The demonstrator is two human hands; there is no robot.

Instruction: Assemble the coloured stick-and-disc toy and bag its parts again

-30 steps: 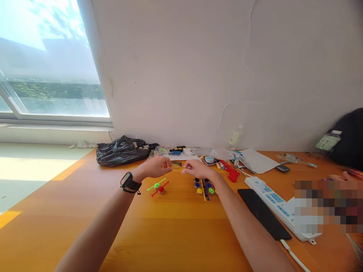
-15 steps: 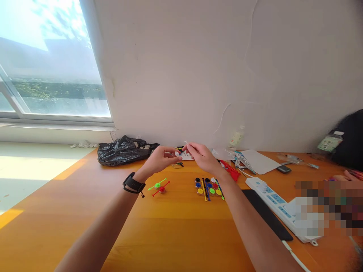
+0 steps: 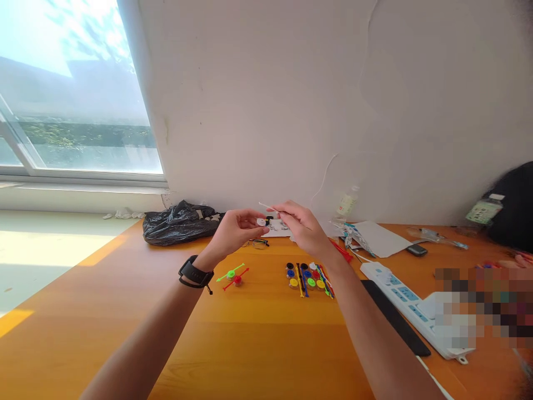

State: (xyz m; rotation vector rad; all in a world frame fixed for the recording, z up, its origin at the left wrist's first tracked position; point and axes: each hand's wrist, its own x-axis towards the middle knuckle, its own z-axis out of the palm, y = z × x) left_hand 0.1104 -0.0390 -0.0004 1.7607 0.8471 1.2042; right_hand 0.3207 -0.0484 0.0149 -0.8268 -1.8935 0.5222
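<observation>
Pinched in the fingers of my left hand [image 3: 233, 230] is a small white round knob-like piece [image 3: 261, 222]. My right hand [image 3: 303, 226] grips a thin white arrow-shaped stick [image 3: 266, 206], its tip pointing left above the round piece; the two are apart. Below my left hand on the table lie a green round piece with an arrow across it [image 3: 231, 274] and a red one with an arrow [image 3: 237, 280]. Near my right forearm are several coloured round pieces [image 3: 293, 283] in rows, with loose arrows such as a yellow one [image 3: 300, 280] between them.
A black plastic bag [image 3: 179, 225] lies back left, and glasses [image 3: 259, 243] lie behind my hands. To the right are a white power strip [image 3: 402, 291], a black flat pad [image 3: 395, 319], paper [image 3: 381, 238] and a bottle [image 3: 347, 203]. Another person's hand [image 3: 510, 264] shows far right.
My right hand has brought the white arrow lower and turned it to point left, over the round piece. My left hand has shifted slightly and still holds the round piece.
</observation>
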